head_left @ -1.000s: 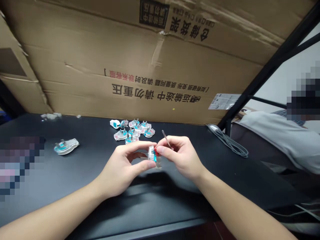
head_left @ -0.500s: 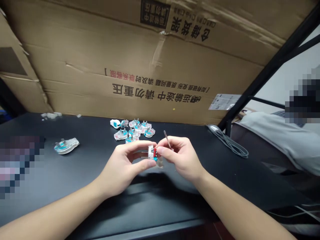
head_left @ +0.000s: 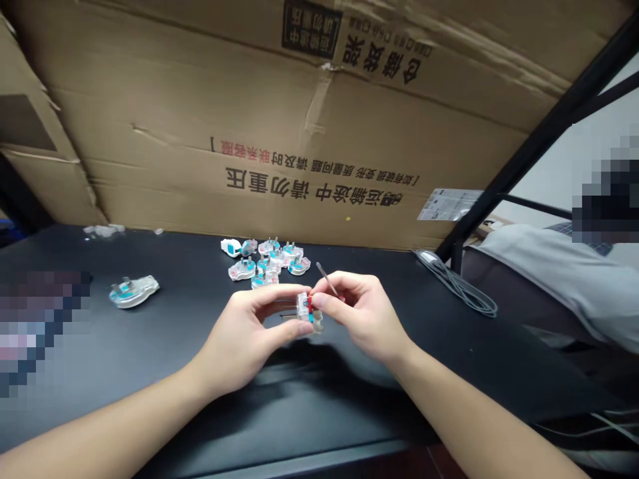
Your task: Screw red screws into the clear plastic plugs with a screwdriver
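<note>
My left hand is closed on a clear plastic electrical plug with blue and red parts, pinched between thumb and fingers above the desk. Its metal prongs point left, toward the palm. My right hand meets it from the right, with thumb and forefinger pinched at the red part. Between the right fingers a thin metal screwdriver also rests, its shaft sticking up and to the left. The fingers hide most of its handle. Behind the hands, several similar clear plugs lie in a cluster.
A single plug lies on the black desk at left. White plastic bits sit at the back left. A large cardboard sheet stands behind. A coiled grey cable lies at right, near a black frame and a person in grey.
The screwdriver's shaft has tipped further left in my right fingers. The plug is turned slightly, and both hands stay in nearly the same place.
</note>
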The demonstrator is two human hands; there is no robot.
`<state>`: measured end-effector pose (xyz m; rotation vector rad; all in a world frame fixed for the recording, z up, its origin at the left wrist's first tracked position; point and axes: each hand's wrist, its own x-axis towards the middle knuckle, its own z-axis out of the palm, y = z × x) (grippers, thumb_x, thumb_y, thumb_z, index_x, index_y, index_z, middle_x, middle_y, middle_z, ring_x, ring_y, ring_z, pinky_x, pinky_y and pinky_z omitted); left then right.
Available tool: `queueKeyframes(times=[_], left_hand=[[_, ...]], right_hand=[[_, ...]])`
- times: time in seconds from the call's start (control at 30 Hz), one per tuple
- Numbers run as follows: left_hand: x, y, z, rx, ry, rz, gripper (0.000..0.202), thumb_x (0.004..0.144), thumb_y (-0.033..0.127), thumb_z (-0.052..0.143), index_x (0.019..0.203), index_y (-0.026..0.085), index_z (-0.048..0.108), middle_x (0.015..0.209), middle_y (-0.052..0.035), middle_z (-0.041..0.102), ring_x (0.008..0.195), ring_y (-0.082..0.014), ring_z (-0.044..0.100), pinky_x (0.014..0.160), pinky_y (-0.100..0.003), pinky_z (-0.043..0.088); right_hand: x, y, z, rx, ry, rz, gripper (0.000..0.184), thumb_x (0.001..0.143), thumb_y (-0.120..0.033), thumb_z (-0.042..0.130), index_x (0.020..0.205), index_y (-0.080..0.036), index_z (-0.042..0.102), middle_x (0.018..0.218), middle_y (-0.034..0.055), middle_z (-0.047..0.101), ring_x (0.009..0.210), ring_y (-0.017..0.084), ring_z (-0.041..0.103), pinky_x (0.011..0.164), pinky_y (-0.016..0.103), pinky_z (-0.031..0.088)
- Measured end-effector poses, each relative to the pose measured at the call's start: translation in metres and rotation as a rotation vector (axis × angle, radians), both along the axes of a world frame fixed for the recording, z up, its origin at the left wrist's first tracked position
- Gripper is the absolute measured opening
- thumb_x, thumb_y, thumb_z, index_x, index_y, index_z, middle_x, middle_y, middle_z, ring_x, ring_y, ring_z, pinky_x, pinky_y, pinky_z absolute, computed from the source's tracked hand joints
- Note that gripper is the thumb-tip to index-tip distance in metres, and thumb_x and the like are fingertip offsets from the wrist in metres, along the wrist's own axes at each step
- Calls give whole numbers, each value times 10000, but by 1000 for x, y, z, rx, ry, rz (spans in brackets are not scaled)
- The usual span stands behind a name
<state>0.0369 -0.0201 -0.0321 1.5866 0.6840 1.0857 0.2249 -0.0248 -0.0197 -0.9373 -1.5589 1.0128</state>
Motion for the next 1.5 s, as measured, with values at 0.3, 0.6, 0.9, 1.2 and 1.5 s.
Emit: queueKeyframes(times=[0.3,0.6,0.9,1.2,1.5], left_hand=[[-1,1,-1,78,48,30,301,776,266,798,1063,190,748,1059,-46,769,991,-227,705,952,-329,546],[0,2,0,74,27,24,305,782,255,797,1079,211,745,1065,-18,769,1007,-201,700,954,-284,540],[-2,1,-2,135,96,78,305,786,298,793,1077,217,747,1063,-29,772,1004,-223,707,956,-324,540],[-2,-1,-3,259,171,127,323,799,310,779,1105,212,744,1084,-39,770,1026,-231,709,962,-322,541],[0,-2,-2,204,141,108,363,796,336,783,1133,205,741,1140,-66,759,1062,-265,704,998,-373,537]], right_hand=[[-1,0,-1,82,-100,-12,205,853,-337,682,741,-165,695,648,-3,636,560,94,509,509,214,404],[-3,0,-4,58,-48,-36,190,828,-343,714,772,-168,663,672,-11,626,566,86,490,517,209,407],[-4,0,-2,4,-26,-59,216,776,-357,757,748,-154,689,669,5,628,577,98,499,532,225,410],[-5,0,-5,53,-65,-95,267,835,-384,694,704,-153,666,616,-13,568,556,89,441,519,217,371],[-9,0,-8,101,-91,-105,319,907,-413,602,704,-168,612,620,-16,541,564,100,449,533,224,380]])
